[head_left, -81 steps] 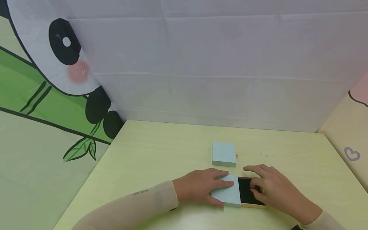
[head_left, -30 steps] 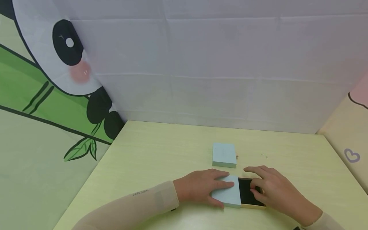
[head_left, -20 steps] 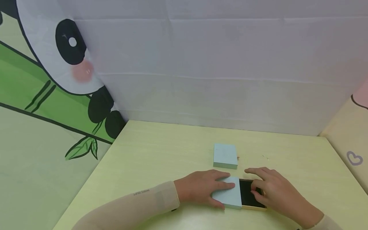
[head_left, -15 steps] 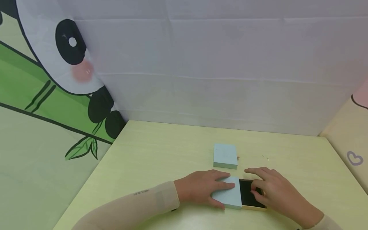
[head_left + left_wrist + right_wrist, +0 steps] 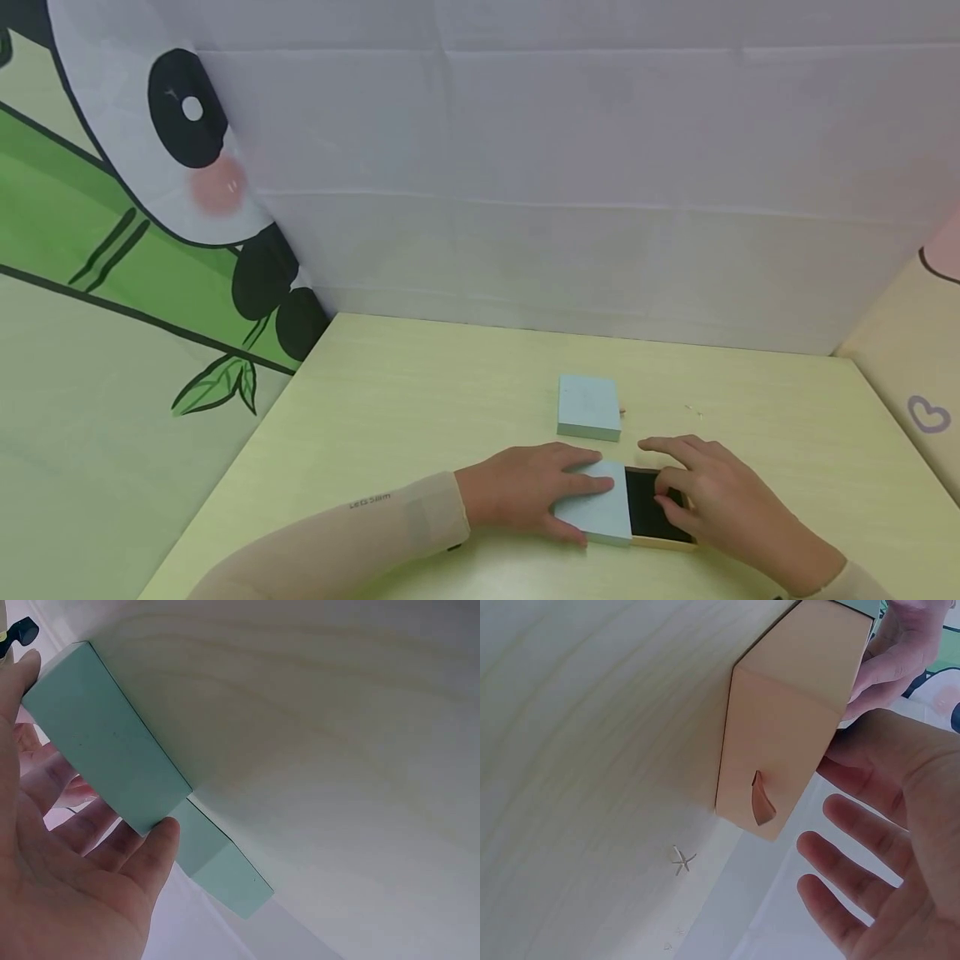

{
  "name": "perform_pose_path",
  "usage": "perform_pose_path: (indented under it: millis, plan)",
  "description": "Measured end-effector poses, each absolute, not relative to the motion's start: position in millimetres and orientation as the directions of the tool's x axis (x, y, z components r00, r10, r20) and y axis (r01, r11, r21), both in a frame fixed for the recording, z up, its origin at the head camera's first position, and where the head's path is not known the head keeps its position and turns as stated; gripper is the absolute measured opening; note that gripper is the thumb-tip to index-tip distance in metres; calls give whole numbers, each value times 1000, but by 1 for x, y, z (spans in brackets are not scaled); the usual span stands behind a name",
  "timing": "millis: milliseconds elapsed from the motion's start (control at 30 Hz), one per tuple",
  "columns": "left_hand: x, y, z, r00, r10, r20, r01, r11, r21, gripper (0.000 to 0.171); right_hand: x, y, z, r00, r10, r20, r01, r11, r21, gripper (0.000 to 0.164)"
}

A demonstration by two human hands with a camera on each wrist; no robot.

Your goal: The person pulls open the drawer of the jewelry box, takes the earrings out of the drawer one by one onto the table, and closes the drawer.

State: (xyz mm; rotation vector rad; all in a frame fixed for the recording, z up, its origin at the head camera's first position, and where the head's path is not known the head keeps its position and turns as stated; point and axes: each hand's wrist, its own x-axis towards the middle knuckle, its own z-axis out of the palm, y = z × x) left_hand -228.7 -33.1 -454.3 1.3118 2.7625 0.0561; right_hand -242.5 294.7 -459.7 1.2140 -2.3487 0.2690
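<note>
A light blue drawer box [image 5: 607,508] lies on the table with its tan tray [image 5: 660,542] slid partway out to the right. Black lining [image 5: 647,500] shows inside the tray. My left hand [image 5: 525,492] spans the blue sleeve, fingers spread over the top, with digits at opposite edges in the left wrist view. My right hand [image 5: 712,492] is at the tray's right end. Its thumb and forefinger reach over the rim into the tray, while other fingers extend outside. Their tips are partly hidden, so anything pinched there cannot be made out. A brown pull tab [image 5: 762,801] sticks out of the tray's end wall.
Behind the first box sits a second light blue box [image 5: 588,407], closed, with a small tab [image 5: 622,412] on its right. Tiny star-shaped bits [image 5: 682,860] lie on the table [image 5: 420,392] to its right. A white cloth [image 5: 525,167] backs the table.
The head view has shifted slightly. Both hands, the drawer box and the second box keep the same places.
</note>
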Motion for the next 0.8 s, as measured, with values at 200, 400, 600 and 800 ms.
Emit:
perform_pose_path:
  millis: [200,400,600,800]
  plan:
    - [-228,-33,-454,-634,770,-69,766,638,78,78,-241,295,-458,-496,-713,496,-806,590,42,45]
    - [-227,-34,-454,-634,771,-57,768,636,71,78,-242,295,-457,-506,-714,483,-801,597,43,46]
    - [-227,-33,-452,-633,772,-66,768,636,72,77,-241,297,-456,-492,-713,499,-805,591,50,45]
    - [-228,-32,-451,-637,766,-85,762,643,84,78,-241,299,-456,-492,-714,498,-802,594,58,45]
